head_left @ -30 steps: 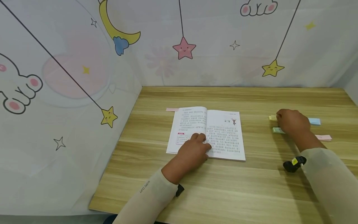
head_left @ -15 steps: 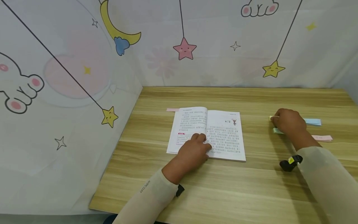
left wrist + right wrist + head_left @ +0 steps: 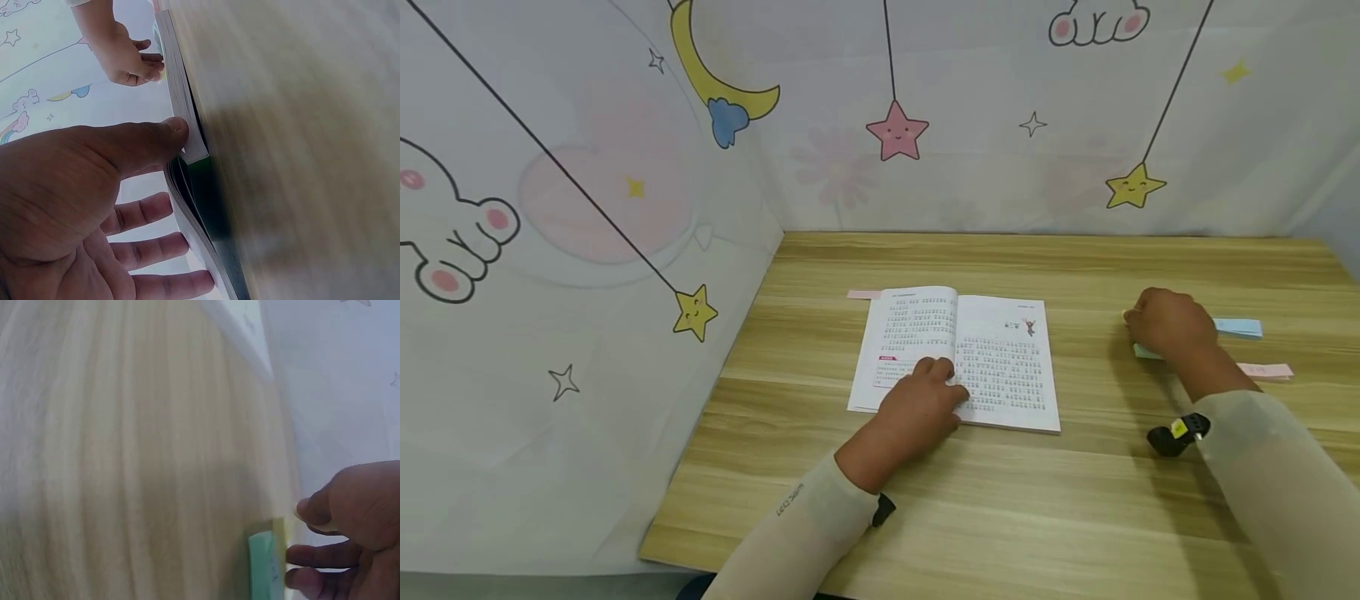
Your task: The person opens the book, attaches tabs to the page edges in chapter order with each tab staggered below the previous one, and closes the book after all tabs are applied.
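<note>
An open book (image 3: 1000, 367) with printed pages lies on the table. My left hand (image 3: 920, 407) rests on its lower middle, fingers spread over the left page and fold. In the left wrist view the left thumb (image 3: 178, 128) touches the book's lower page edge (image 3: 181, 87). My right hand (image 3: 1172, 323), fingers curled, pinches at the left end of a yellow sticky note pad (image 3: 1125, 315), mostly hidden by the hand. Close below it lies a green sticky note pad (image 3: 1146, 352); in the right wrist view the yellow pad (image 3: 279, 550) shows behind the green one.
To the right of the right hand lie a blue sticky note pad (image 3: 1240, 327) and a pink one (image 3: 1266, 371). One pink strip (image 3: 863, 294) sticks out from the book's upper left edge. A printed cloth (image 3: 985, 167) hangs behind the wood-grain table (image 3: 1037, 517).
My right hand has shifted slightly left along the yellow pad, to its left end, uncovering more of the blue pad. The left hand stays on the book.
</note>
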Tool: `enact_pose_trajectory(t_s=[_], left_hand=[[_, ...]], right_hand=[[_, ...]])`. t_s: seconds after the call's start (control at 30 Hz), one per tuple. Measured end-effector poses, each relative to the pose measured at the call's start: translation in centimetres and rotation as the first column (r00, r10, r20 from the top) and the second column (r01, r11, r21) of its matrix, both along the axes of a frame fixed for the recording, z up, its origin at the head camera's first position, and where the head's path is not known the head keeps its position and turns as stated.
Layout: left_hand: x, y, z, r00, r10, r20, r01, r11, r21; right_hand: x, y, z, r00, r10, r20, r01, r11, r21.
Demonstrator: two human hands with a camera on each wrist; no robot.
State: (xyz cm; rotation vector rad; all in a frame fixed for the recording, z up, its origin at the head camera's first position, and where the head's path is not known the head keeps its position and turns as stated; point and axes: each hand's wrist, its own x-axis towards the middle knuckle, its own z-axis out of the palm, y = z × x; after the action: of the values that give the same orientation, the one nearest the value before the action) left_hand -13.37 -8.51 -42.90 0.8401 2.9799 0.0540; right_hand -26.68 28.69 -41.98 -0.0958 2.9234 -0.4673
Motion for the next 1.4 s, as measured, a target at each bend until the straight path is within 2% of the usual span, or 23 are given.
enact_pose_trajectory(t_s=[0.1,0.2,0.33,0.43,0.53,0.63,0.73,1.0,1.4], left_hand=[[0.0,0.0,0.0,1.0,0.001,-0.006,-0.001,1.0,0.0],[0.0,0.0,0.0,1.0,0.003,-0.003,-0.003,1.0,-0.003],[0.0,0.1,0.1,1.0,0.003,0.003,-0.003,1.0,-0.009],[0.0,0.1,0.1,1.0,0.003,-0.003,-0.003,1.0,-0.011],[0.1,0.0,0.3,1.0,0.002,-0.006,-0.002,1.0,-0.008],[0.1,0.0,0.4,1.0,0.003,-0.006,-0.003,1.0,-0.006],[0.2,0.0,0.4,1.0,0.001,-0.006,-0.001,1.0,-0.004],[0.2,0.0,0.4,1.0,-0.005,0.0,0.005,1.0,-0.003],[0.1,0.1,0.3,1.0,-0.001,-0.001,0.001,1.0,-0.001]], right_hand=[[0.1,-0.4,0.6,0.999,0.018,0.043,-0.018,1.0,-0.007],[0.3,-0.7,0.9,0.997,0.002,0.071,-0.001,1.0,-0.024],[0.8,-1.2,0.8,0.998,-0.053,0.024,0.054,0.998,-0.031],[0.9,-2.3,0.9,0.997,-0.075,-0.032,0.073,0.994,-0.078],[0.7,-3.9,1.0,0.998,-0.037,-0.046,0.028,0.984,-0.175],[0.1,-5.5,0.7,0.999,0.044,-0.007,-0.045,0.966,-0.256],[-0.5,-6.6,-0.1,0.995,0.099,0.028,-0.086,0.952,-0.294],[-1.8,-7.8,-1.8,0.993,0.096,0.074,-0.071,0.954,-0.293],[-2.0,-8.5,-1.6,0.989,0.116,0.091,-0.087,0.957,-0.276]])
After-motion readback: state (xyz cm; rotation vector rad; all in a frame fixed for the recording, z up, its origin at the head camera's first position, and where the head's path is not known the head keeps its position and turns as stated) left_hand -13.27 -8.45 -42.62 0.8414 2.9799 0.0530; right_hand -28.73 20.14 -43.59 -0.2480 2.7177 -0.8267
